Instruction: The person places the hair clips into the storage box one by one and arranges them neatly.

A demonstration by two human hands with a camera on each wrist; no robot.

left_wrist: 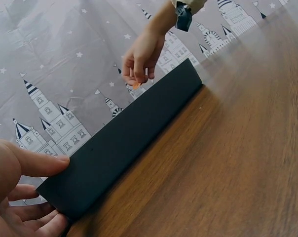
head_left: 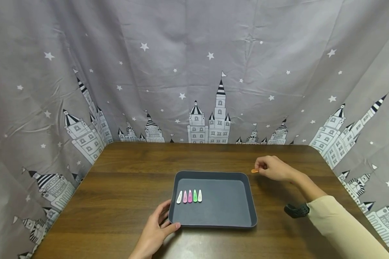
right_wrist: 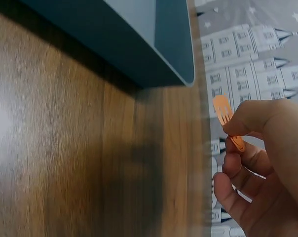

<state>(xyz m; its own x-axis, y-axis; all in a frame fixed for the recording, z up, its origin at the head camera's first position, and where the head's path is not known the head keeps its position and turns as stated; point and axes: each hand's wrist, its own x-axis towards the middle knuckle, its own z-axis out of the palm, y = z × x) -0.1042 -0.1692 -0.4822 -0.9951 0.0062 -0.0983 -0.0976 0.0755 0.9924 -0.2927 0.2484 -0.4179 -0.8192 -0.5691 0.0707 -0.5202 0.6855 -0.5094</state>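
Note:
Between thumb and fingertips, my right hand [head_left: 273,168] pinches an orange snap hair clip [right_wrist: 222,109], held up off the table beyond the tray's far right corner. A dark grey rectangular tray [head_left: 223,201] lies on the table. My left hand [head_left: 157,223] grips its near left corner, the thumb [left_wrist: 45,165] on the rim and the fingers around the outer side. Inside the tray, toward the left, several hair clips stand in a row: a white one [head_left: 179,197], a pink one [head_left: 185,196], a deeper pink one [head_left: 190,196], a green one [head_left: 195,195] and a pale one [head_left: 200,195].
The brown wooden table [head_left: 123,187] reaches back to a grey curtain [head_left: 168,72] printed with castles and stars. A black band [head_left: 296,210] is on the right wrist, below a cream sleeve [head_left: 343,223].

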